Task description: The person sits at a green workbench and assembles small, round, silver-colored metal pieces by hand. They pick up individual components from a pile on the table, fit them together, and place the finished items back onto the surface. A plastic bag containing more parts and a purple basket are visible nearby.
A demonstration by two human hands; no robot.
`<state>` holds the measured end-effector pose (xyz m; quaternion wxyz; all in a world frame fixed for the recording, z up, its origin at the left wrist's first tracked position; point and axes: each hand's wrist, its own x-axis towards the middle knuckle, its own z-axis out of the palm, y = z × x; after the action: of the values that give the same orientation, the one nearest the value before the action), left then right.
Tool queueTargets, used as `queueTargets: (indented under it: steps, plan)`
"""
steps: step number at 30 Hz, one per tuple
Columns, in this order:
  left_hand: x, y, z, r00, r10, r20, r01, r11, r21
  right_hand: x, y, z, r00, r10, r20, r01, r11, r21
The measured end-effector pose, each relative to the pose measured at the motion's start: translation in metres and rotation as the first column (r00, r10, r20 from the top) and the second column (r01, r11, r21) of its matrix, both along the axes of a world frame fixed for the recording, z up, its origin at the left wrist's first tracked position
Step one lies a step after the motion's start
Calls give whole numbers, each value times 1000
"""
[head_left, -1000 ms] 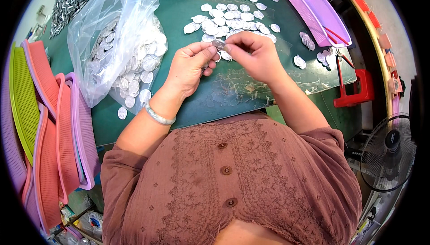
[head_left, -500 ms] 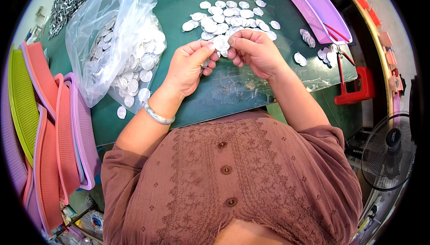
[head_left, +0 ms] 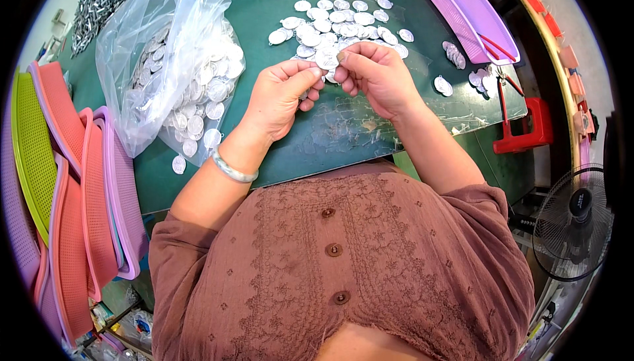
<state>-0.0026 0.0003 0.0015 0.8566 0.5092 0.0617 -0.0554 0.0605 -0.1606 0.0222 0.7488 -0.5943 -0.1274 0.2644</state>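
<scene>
Between my two hands is a round silver medal (head_left: pixel 326 58), its flat face turned up. My left hand (head_left: pixel 281 95) pinches its left edge between thumb and forefinger, with the other fingers curled under. Part of another silver piece shows by those curled fingers, mostly hidden. My right hand (head_left: pixel 380 75) grips the medal's right edge with thumb and forefinger. Just beyond my fingers lies a loose heap of similar silver medals (head_left: pixel 343 21) on the green table (head_left: pixel 317 140). A pale bangle (head_left: pixel 232 168) is round my left wrist.
At left, a clear plastic bag (head_left: pixel 191 4) holds many medals. Stacked coloured plastic baskets (head_left: pixel 69 229) stand at the table's left edge. A purple basket (head_left: pixel 456 14) and red-handled pliers (head_left: pixel 503 90) lie at right, near a red stool (head_left: pixel 535 127) and a fan (head_left: pixel 573 222).
The medal and both hands have shifted very slightly; the grip on it stays the same. The heap and the bag remain where they were.
</scene>
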Motion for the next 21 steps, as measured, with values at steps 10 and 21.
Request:
queueTargets:
  steps: [10,21]
  plan:
    - [-1,-2,1,999,28,32,-30,997,68,-5,2,2,996,-32,80,36,998,-52]
    - [-1,-2,2,999,34,17,-35,994,104,-10,2,5,988,-51,148,65,994,-92]
